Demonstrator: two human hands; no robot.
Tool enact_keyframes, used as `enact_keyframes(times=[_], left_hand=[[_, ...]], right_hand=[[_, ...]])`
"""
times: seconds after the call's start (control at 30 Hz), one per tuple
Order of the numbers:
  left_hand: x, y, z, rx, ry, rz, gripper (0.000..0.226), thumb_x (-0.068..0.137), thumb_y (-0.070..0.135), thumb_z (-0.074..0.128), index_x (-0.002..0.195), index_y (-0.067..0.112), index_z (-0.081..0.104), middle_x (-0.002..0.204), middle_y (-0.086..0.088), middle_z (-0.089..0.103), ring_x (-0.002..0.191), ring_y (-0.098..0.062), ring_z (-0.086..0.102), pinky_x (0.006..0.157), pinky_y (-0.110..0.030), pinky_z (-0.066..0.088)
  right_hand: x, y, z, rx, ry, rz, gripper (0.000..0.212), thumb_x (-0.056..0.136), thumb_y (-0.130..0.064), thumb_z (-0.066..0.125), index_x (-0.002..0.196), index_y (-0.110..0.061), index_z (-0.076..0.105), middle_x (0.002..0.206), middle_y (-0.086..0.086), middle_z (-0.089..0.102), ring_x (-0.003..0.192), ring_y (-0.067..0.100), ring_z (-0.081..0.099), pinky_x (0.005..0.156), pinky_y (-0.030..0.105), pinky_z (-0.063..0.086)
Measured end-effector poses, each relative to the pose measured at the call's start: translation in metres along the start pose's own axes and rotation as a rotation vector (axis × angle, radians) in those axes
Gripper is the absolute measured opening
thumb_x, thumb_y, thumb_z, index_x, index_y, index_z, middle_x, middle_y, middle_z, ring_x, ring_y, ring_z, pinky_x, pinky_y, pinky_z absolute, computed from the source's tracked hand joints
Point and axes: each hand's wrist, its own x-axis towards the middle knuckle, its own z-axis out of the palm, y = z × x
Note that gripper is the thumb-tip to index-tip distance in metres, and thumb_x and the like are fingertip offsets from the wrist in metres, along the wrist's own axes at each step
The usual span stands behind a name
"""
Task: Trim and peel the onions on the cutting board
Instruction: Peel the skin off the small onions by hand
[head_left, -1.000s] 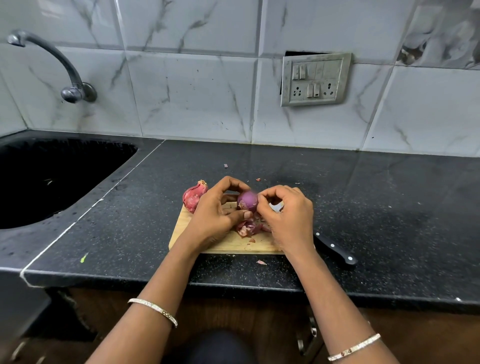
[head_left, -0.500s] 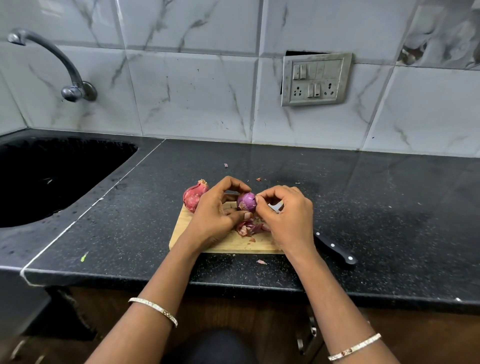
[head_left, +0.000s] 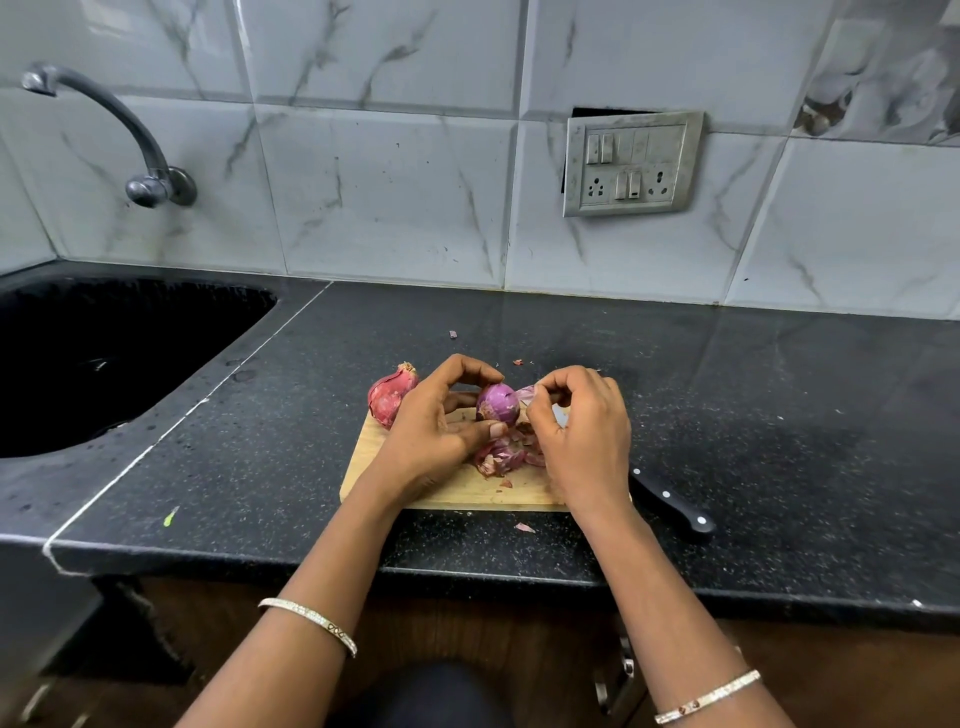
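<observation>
A small purple onion (head_left: 497, 403), mostly peeled, is held just above the wooden cutting board (head_left: 452, 488). My left hand (head_left: 441, 415) grips it with the thumb below and the fingers curled over its far side. To its right, my right hand (head_left: 582, 421) pinches a pale strip of onion skin (head_left: 525, 392) pulled away from the onion. A second onion (head_left: 390, 395) with its red skin on lies at the board's far left corner. Loose peels (head_left: 506, 451) are heaped on the board under the held onion.
A black-handled knife (head_left: 672, 505) lies on the black counter (head_left: 753, 415) right of the board, its blade hidden behind my right hand. A dark sink (head_left: 104, 358) and tap (head_left: 130, 150) are at the left. Skin scraps (head_left: 523, 528) dot the counter near the board.
My right hand has drawn a strip of skin off the onion, up and to the right. The left hand keeps its hold on the onion.
</observation>
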Motion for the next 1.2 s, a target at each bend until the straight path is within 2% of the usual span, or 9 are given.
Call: enact_keyframes(times=[0.2,0.53,0.63,0.77,0.87,0.97,1.0,1.1,1.2], left_hand=[[0.0003,-0.0003,-0.0006,-0.009,-0.020,-0.009,0.049,0.084,-0.009,0.076,0.124,0.015,0.063,0.121,-0.008,0.069,0.110,-0.023,0.071,0.095,-0.037,0.059],[-0.0010,0.0029,-0.0008,-0.044,-0.048,-0.036,0.047,0.086,-0.010,0.073,0.124,0.016,0.064,0.120,-0.010,0.070,0.107,-0.023,0.072,0.093,-0.039,0.060],[-0.0011,0.0017,-0.0025,-0.070,-0.045,-0.037,0.046,0.084,-0.002,0.076,0.123,0.019,0.065,0.121,-0.012,0.070,0.110,-0.028,0.071,0.094,-0.043,0.059],[-0.0012,0.0020,-0.0015,-0.039,-0.031,-0.032,0.046,0.085,-0.007,0.076,0.123,0.015,0.064,0.120,-0.010,0.070,0.107,-0.023,0.072,0.094,-0.041,0.060],[-0.0007,0.0023,-0.0003,-0.021,0.008,-0.038,0.045,0.084,-0.003,0.079,0.123,0.016,0.064,0.118,-0.005,0.071,0.106,-0.018,0.072,0.094,-0.042,0.060],[0.0007,0.0004,-0.0003,0.036,0.040,-0.035,0.046,0.080,0.005,0.085,0.119,0.020,0.066,0.117,0.000,0.071,0.106,-0.020,0.072,0.094,-0.045,0.060],[0.0005,0.0001,-0.0002,0.046,0.049,-0.033,0.047,0.079,0.007,0.087,0.118,0.021,0.066,0.116,0.001,0.071,0.106,-0.020,0.072,0.094,-0.045,0.060],[0.0002,0.0003,-0.0002,0.038,0.076,-0.029,0.048,0.076,0.012,0.090,0.116,0.022,0.066,0.116,-0.002,0.071,0.103,-0.025,0.073,0.087,-0.050,0.062],[0.0001,0.0024,-0.0001,0.068,0.096,-0.028,0.049,0.073,0.013,0.091,0.113,0.024,0.065,0.117,-0.001,0.070,0.101,-0.025,0.073,0.084,-0.050,0.063]], right_hand=[[0.0008,0.0031,0.0017,-0.023,-0.003,0.042,0.006,0.092,-0.029,0.057,0.088,-0.024,0.058,0.087,-0.014,0.055,0.088,0.011,0.046,0.075,0.030,0.033],[0.0012,0.0019,0.0022,-0.077,-0.013,0.071,0.006,0.094,-0.022,0.060,0.090,-0.023,0.057,0.091,-0.009,0.058,0.091,0.014,0.046,0.079,0.035,0.040],[0.0029,0.0046,0.0009,-0.085,-0.001,0.122,0.004,0.094,-0.021,0.059,0.090,-0.020,0.060,0.090,-0.009,0.058,0.091,0.014,0.046,0.080,0.035,0.040],[0.0014,0.0019,-0.0020,-0.027,-0.041,0.089,0.007,0.088,-0.028,0.061,0.090,-0.023,0.065,0.089,-0.015,0.060,0.092,0.014,0.051,0.078,0.031,0.036],[0.0011,-0.0025,-0.0052,0.080,-0.020,0.071,0.033,0.082,-0.038,0.048,0.098,-0.023,0.072,0.094,-0.016,0.067,0.093,0.009,0.055,0.081,0.030,0.043],[0.0009,0.0016,-0.0039,0.182,-0.003,0.070,0.017,0.091,-0.025,0.057,0.096,-0.028,0.073,0.088,-0.015,0.071,0.088,0.009,0.065,0.081,0.037,0.053],[0.0009,0.0024,-0.0038,0.193,-0.002,0.064,0.014,0.094,-0.028,0.059,0.096,-0.030,0.072,0.085,-0.016,0.071,0.087,0.009,0.066,0.080,0.035,0.053],[0.0005,-0.0003,-0.0058,0.199,-0.034,0.063,0.018,0.094,-0.047,0.067,0.087,-0.032,0.075,0.079,-0.018,0.070,0.086,0.005,0.063,0.077,0.017,0.044],[0.0007,-0.0020,-0.0064,0.181,-0.069,0.044,0.011,0.089,-0.042,0.075,0.087,-0.032,0.079,0.082,-0.021,0.073,0.090,0.002,0.061,0.076,0.014,0.041]])
